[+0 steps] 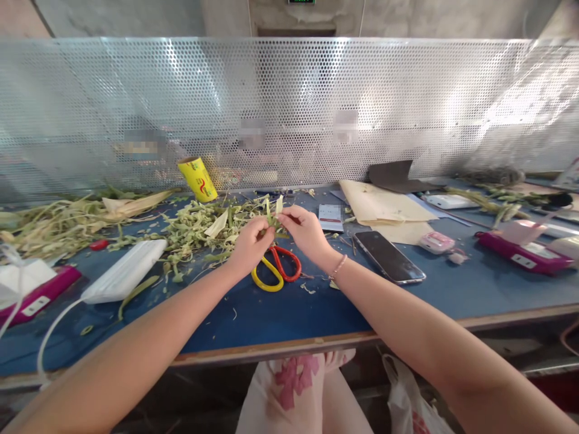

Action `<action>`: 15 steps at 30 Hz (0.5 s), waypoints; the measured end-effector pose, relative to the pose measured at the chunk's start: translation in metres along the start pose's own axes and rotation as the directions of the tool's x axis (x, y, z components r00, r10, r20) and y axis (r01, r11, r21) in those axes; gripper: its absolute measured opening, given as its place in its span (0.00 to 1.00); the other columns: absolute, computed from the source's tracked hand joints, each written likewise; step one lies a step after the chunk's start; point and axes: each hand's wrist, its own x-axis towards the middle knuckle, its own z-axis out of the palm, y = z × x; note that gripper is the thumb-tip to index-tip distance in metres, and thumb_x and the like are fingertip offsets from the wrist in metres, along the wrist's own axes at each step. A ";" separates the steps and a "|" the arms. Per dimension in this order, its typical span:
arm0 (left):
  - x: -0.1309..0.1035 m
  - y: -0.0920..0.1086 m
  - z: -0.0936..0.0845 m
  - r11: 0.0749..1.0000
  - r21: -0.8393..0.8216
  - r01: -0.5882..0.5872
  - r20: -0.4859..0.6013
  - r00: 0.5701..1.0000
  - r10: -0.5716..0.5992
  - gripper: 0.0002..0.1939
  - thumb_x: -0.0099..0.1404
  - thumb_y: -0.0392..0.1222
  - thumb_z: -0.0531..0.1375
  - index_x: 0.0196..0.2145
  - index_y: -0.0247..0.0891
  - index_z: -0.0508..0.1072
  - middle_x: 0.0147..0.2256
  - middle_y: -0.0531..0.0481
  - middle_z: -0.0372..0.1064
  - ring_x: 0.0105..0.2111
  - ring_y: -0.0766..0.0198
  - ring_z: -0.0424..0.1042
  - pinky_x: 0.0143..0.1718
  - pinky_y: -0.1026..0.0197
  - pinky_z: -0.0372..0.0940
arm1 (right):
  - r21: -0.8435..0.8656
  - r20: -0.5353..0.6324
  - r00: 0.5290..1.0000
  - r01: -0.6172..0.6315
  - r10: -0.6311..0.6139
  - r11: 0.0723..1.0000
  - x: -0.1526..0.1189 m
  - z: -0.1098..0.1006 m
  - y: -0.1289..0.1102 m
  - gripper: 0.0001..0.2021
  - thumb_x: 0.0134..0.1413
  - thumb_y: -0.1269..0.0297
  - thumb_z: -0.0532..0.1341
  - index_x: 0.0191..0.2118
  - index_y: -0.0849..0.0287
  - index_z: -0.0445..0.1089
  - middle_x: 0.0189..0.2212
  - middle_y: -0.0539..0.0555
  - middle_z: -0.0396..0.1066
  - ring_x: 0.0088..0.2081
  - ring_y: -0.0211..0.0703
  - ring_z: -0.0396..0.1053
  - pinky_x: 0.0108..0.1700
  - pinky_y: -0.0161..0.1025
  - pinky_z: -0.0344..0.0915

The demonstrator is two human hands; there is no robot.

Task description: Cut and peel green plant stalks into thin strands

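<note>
Head view: a slender, pale green plant piece (268,210) with light, upright ends is clamped between the fingertips of the left hand (251,236) and right hand (308,229); scissors (268,288) are seen just below this grip.

Perforated metal panel (289,90) is standing along the far side of the blue tabletop (316,319), reflecting bright white patches toward the right. Grey wall (136,18) is rising behind; a dark recess (296,32) is showing just above the panel. Green-lit sign (301,2), cropped, is glowing overhead. Shadow is filling the space below the tabletop.
</note>
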 end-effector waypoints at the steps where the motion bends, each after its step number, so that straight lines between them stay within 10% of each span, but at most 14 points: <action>1: 0.000 0.000 0.000 1.000 -0.009 0.014 0.027 1.000 -0.014 0.12 0.58 0.38 0.51 0.19 0.38 0.55 0.22 0.55 0.54 0.23 0.68 0.57 0.26 0.63 0.54 | -0.046 0.007 0.999 0.040 -0.040 0.998 -0.001 -0.001 0.000 0.03 0.47 0.67 0.59 0.26 0.59 0.68 0.25 0.49 0.66 0.28 0.34 0.61 0.33 0.35 0.60; 15: -0.004 -0.010 0.004 0.894 -0.404 0.193 0.072 0.981 -0.179 0.13 0.53 0.45 0.58 0.17 0.37 0.62 0.19 0.54 0.58 0.23 0.67 0.61 0.26 0.62 0.58 | -0.190 0.084 0.984 0.172 -0.159 0.967 -0.005 0.000 -0.007 0.02 0.43 0.72 0.60 0.25 0.59 0.68 0.24 0.48 0.63 0.27 0.34 0.61 0.30 0.34 0.61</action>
